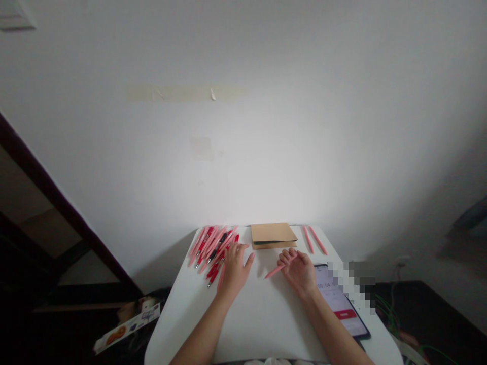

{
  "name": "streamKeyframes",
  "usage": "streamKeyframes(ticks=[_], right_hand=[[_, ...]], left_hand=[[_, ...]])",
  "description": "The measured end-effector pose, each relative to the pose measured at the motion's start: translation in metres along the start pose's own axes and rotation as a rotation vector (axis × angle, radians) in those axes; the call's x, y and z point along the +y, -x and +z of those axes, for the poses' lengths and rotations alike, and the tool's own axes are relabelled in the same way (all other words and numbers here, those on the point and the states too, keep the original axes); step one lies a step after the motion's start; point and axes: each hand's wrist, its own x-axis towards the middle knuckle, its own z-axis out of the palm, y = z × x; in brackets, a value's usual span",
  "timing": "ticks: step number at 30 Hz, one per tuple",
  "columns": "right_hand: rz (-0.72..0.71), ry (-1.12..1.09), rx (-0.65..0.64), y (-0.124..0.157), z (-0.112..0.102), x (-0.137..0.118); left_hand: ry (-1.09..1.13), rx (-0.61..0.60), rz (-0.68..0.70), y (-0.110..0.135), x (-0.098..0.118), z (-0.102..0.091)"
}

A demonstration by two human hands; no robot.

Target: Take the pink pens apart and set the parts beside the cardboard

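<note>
While the right forearm [323,315] reaches forward past a phone [345,314], the right hand [302,276] is turned palm up, fingers curled round 1 pink pen [276,270] whose tip points towards the left hand [234,263]. That hand is palm down, fingers loosely spread, thumb apart, at the near edge of a pen pile [213,248]; whether it touches any, I cannot tell. Ahead, between the hands, lies a brown notebook [273,232]; 2 more pens [318,240] lie beyond the right hand.

The phone [334,300] read "00" and "04" in large digits, with pixelation just to their right; the pale lettering on its red button [345,314] was too small to read.
</note>
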Motion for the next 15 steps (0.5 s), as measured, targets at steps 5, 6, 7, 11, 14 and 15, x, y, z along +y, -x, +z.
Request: streamKeyframes(ticks=[5, 6, 7, 11, 14, 15], right_hand=[[0.013, -0.028, 0.031, 0.0009, 0.0006, 0.0], [0.014, -0.03, 0.033, 0.0009, 0.0004, 0.0], [0.013, -0.029, 0.032, 0.0008, 0.0002, -0.0001], [0.004, -0.028, 0.011, -0.0001, -0.0017, 0.0], [-0.007, -0.04, 0.0, -0.0011, -0.0037, 0.0], [-0.012, -0.04, -0.004, -0.0015, -0.0045, 0.0]], left_hand=[[-0.011, -0.016, 0.05, 0.0005, 0.0013, -0.0022], [-0.005, -0.032, 0.062, 0.0005, 0.0022, -0.0031], [0.003, -0.053, 0.07, 0.0004, 0.0033, -0.0041], [0.042, -0.127, 0.07, 0.0003, 0.0067, -0.0062], [0.074, -0.137, 0.057, 0.0005, 0.0061, -0.0049], [0.082, -0.142, 0.059, 0.0007, 0.0054, -0.0043]])
